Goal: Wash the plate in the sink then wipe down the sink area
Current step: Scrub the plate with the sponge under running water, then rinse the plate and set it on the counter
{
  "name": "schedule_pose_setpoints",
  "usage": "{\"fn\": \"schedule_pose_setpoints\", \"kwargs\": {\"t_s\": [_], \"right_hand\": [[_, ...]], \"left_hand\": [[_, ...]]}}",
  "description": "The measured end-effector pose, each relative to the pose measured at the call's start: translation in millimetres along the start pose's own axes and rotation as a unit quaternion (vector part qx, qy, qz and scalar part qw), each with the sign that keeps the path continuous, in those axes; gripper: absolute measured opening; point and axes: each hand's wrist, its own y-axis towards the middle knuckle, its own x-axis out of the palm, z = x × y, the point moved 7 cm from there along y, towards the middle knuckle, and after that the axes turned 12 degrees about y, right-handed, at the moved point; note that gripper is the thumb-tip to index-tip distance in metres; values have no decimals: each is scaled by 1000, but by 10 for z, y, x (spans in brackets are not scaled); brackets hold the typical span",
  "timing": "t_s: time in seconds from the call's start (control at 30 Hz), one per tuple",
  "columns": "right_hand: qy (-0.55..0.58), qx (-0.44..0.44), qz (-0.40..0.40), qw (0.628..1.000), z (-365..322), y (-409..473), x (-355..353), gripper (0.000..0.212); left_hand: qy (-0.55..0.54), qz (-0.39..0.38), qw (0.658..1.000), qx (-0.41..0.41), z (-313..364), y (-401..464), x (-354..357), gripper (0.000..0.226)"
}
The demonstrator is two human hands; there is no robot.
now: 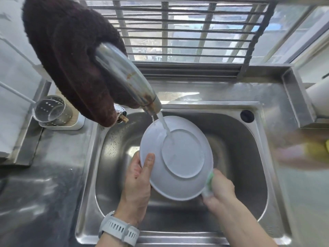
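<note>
In the head view, a round white plate (176, 157) is held tilted over the middle of the stainless-steel sink basin (236, 139), its underside and raised foot ring facing up toward the camera. A thin stream of water (164, 125) falls from the curved chrome tap spout (128, 75), which comes in from 11 o'clock, and lands on the plate's upper edge near the foot ring. The left hand (138, 177), with a pale grey watch (119, 229) on its wrist, is closed on the plate's rim at 9 o'clock, thumb over the back and the other fingers hidden behind. The right hand (220, 188) sits at the plate's 4 o'clock, wrapped around a green-and-white scrubbing sponge (209, 182) pressed to the rim there. A dark brown fluffy cloth (71, 56) hangs over the tap at 10 o'clock, and a perforated metal utensil holder (52, 110) stands on the counter at 9 o'clock; something yellow at 3 o'clock is too blurred to name. The turning point is this: the plate lies up and left of the sponge hand, so the scrub likely runs from 4 o'clock toward the wet patch at 12, while the left hand, being the sole support, turns the rim.
</note>
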Motion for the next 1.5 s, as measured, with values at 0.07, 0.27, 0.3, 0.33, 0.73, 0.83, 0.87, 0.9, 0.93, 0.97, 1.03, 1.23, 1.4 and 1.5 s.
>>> {"fn": "schedule_pose_setpoints", "kwargs": {"t_s": [0.07,0.27,0.3,0.33,0.73,0.83,0.87,0.9,0.93,0.97,1.03,1.23,1.4,1.5], "right_hand": [[21,42,-10,999,67,-63,55,16],[18,119,-46,992,263,-173,47,30],[22,147,-54,987,325,-214,44,34],[26,175,-63,982,398,-236,50,34],[-423,-286,-78,856,-696,-78,222,41],[-555,-316,-106,762,-828,183,470,62],[-594,-315,-115,731,-822,269,534,64],[-628,-332,-116,694,-831,316,596,60],[-636,-357,-110,676,-844,329,616,53],[-608,-401,-100,678,-874,277,604,45],[-448,-413,-104,786,-918,40,480,36],[-187,-87,-219,954,-511,-85,450,25],[-283,-174,-173,927,-451,-104,427,21],[-249,-159,-162,942,-427,-117,260,21]], "left_hand": [[32,5,999,27,42,16,0,24],[148,-8,983,107,164,21,118,23],[180,-11,976,126,184,21,153,19],[213,-17,966,145,201,20,200,18],[603,-118,634,469,154,-123,703,20],[628,-128,574,510,45,-149,627,28],[629,-127,561,523,24,-167,585,31],[630,-128,553,530,11,-176,542,34],[630,-129,548,535,-6,-178,491,38],[631,-127,546,536,-15,-175,446,41],[631,-112,546,540,-26,-167,374,44],[627,-123,562,525,-142,-190,239,46],[614,-74,726,301,-132,-34,-64,61],[474,49,877,58,-135,65,-324,81]]}}
